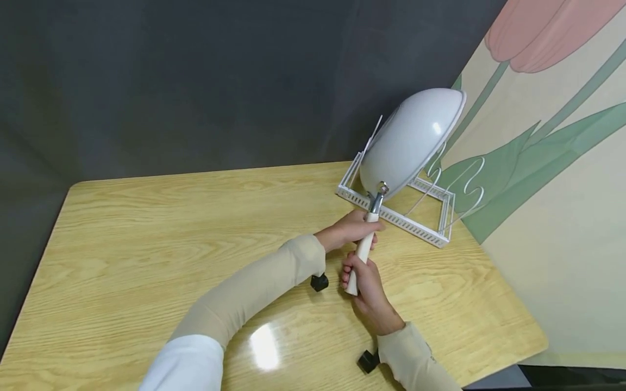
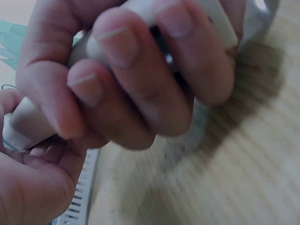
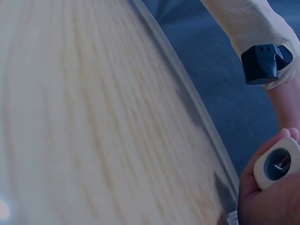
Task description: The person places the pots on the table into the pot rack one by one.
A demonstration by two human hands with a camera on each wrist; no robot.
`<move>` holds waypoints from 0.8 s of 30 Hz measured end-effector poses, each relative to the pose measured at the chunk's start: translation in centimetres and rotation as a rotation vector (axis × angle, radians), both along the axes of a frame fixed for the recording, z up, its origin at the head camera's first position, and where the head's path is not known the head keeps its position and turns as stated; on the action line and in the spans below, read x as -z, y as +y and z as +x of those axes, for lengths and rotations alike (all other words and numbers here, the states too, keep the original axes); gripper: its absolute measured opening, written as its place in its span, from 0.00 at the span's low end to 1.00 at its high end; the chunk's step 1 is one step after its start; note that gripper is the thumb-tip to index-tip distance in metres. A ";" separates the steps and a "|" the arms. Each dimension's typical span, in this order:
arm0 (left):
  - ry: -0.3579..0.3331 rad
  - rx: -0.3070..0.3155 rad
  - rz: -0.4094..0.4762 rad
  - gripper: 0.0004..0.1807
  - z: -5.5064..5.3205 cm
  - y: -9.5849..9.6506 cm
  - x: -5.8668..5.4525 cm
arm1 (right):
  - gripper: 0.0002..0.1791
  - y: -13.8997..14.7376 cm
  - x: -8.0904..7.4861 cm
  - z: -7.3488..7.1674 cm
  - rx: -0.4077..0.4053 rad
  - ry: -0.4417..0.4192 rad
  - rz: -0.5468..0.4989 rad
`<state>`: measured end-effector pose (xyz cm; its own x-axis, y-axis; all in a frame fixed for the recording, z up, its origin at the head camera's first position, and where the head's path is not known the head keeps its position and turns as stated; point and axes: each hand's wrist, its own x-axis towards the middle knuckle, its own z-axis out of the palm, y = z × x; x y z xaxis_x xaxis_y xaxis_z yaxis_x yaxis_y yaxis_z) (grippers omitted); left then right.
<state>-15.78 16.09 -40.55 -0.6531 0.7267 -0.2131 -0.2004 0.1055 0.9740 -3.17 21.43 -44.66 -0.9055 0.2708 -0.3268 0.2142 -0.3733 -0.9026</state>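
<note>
A white wok [image 1: 411,136] with a rounded, glossy outside is tilted on its side at the white wire rack [image 1: 415,228], its inner side turned away. A short metal neck joins it to a long cream handle [image 1: 363,250]. My left hand [image 1: 349,228] grips this handle close to the neck. Further back, my right hand [image 1: 364,277] wraps its fingers round the handle near its end. In the left wrist view, the right hand's curled fingers [image 2: 145,79] fill the middle, with the left hand [image 2: 37,183] at lower left. The handle's hollow end [image 3: 280,164] shows in the right wrist view.
The wood-grain table [image 1: 171,233] extends to the left under both arms. A dark curtain [image 1: 195,81] hangs along its back edge, and a wall with painted flowers [image 1: 548,217] stands at right. Curved wire holders [image 1: 479,190] rise from the rack's right side.
</note>
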 end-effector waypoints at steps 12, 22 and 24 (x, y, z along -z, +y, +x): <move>0.222 0.085 -0.131 0.12 -0.6 -1.9 -0.8 | 0.05 -0.1 0.0 0.1 -0.018 -0.018 0.004; 0.449 0.133 -0.228 0.13 -0.6 -3.0 -1.6 | 0.06 -0.1 -0.2 0.1 0.001 -0.005 -0.015; 0.487 0.136 -0.250 0.14 -0.6 -3.1 -1.7 | 0.07 -0.1 -0.2 0.1 0.006 -0.003 -0.026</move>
